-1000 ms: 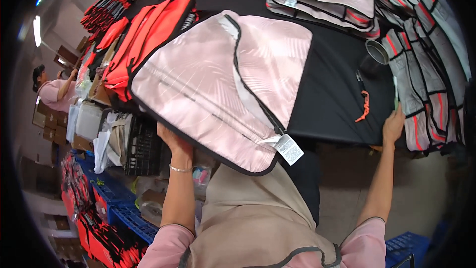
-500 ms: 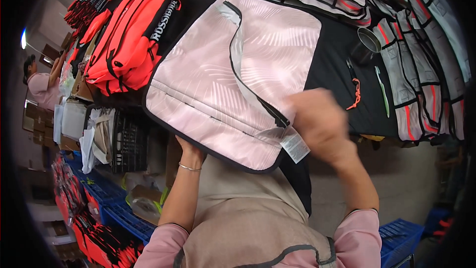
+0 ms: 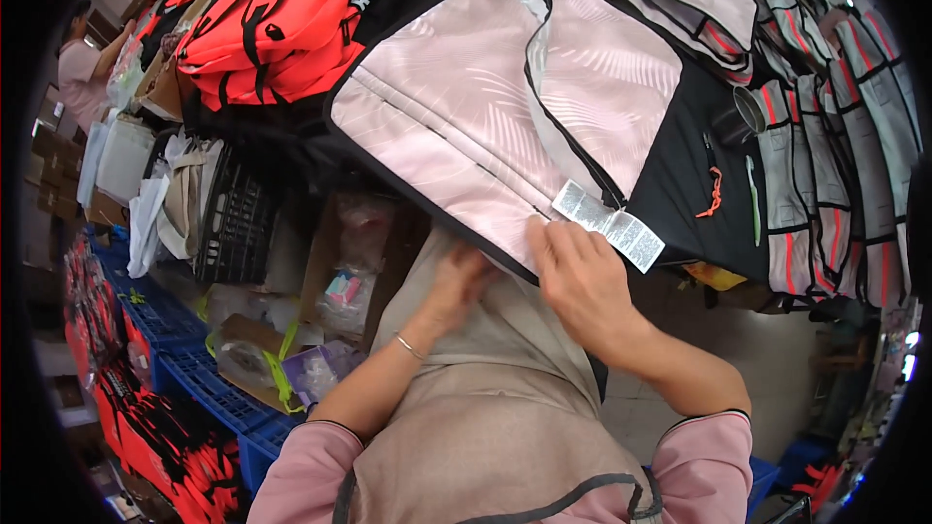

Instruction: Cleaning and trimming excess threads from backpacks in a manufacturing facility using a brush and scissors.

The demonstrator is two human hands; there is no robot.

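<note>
Head view: pale pink, leaf-patterned fabric panel with black edging point(image 3: 476, 87) lies on black-covered bench point(image 3: 691, 233), near edge overhanging person's lap. Right hand point(image 3: 573, 257) on panel's near edge, fingers bent together just below white printed fabric label point(image 3: 610, 225); cannot tell whether it pinches anything. Left hand point(image 3: 464, 283) (blurred) below panel edge, before beige apron point(image 3: 485, 427); opening and hold cannot be told. Right of panel: small tool with orange cord point(image 3: 714, 194), white-and-green toothbrush point(image 3: 753, 202).
</note>
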